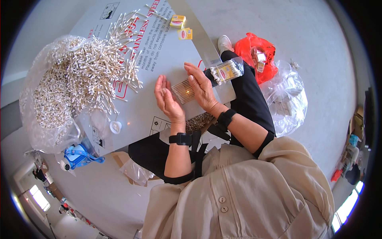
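Observation:
My left hand (pixel 169 99) is cupped with its fingers stretched out, palm facing inward. Opposite it, my right hand (pixel 201 88) also has its fingers extended, thumb raised. Between the palms lies a flat ribbed piece (pixel 183 91) with thin, parallel brownish strips and a bright glint. I cannot tell whether these are sticks or grooves, and the hands partly cover its ends. Just beyond my right hand, a clear packet of cotton swabs (pixel 227 72) with a yellow label rests at the table's right edge. A big heap of loose cotton swabs (pixel 91 67) spreads over the left side.
The swabs spill from a clear plastic bag (pixel 28 99) onto the grey sheet-covered table (pixel 171 51). Small yellow boxes (pixel 178 21) sit at the far edge. A small white round container (pixel 115 127) stands near left. A red bag (pixel 254 55) and clear bag (pixel 292 95) lie on the floor.

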The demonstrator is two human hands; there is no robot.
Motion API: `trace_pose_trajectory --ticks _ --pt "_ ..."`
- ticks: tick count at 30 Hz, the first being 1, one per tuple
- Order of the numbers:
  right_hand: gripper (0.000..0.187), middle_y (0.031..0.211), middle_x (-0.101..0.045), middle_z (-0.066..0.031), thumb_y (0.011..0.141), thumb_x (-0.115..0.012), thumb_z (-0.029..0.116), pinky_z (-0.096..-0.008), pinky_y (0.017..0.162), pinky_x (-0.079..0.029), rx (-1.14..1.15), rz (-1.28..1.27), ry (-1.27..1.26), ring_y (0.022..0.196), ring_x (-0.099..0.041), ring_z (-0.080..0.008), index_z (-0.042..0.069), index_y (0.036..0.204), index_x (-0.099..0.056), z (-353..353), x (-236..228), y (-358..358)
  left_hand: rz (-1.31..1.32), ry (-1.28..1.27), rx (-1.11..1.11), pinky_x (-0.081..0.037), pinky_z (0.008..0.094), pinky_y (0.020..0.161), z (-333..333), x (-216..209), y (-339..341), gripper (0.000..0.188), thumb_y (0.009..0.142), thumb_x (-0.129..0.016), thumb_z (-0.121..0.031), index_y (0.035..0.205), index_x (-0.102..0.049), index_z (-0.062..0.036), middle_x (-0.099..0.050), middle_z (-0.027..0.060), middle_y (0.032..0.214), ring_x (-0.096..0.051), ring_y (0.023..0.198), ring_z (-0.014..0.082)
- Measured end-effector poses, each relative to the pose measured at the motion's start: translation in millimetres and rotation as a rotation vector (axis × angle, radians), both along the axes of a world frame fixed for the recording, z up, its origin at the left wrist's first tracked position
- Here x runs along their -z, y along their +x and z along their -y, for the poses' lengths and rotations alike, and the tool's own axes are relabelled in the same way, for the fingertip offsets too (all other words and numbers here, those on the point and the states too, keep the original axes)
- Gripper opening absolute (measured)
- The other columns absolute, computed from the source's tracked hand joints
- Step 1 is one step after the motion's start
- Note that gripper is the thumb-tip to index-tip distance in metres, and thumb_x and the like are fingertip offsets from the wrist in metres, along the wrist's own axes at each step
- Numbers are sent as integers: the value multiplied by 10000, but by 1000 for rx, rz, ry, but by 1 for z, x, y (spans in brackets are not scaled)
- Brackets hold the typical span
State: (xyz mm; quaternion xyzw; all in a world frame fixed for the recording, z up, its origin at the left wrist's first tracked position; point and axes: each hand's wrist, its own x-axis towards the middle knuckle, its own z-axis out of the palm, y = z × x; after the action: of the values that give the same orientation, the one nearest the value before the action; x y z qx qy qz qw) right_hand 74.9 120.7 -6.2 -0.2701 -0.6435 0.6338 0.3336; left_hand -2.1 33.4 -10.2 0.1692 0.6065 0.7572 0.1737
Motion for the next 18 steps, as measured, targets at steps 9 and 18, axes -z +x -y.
trace_pose_trajectory --ticks 9,18 --pt "275 1349 -548 -114 1018 -498 98 -286 1050 -405 33 24 -63 1225 -526 -190 -17 1255 -577 -10 2 10 -526 -544 98 -325 437 1140 37 -8 -4 432 995 -471 -134 1399 -424 11 -427 181 1449 -411 1359 344" --pt "219 985 -632 -123 858 -601 -45 -316 799 -515 44 166 109 903 -652 -244 -6 1074 -611 -15 -5 41 -1003 -993 376 -143 568 1179 33 -18 14 817 900 -598 -483 1504 -285 -31 -246 196 1579 -208 1477 346"
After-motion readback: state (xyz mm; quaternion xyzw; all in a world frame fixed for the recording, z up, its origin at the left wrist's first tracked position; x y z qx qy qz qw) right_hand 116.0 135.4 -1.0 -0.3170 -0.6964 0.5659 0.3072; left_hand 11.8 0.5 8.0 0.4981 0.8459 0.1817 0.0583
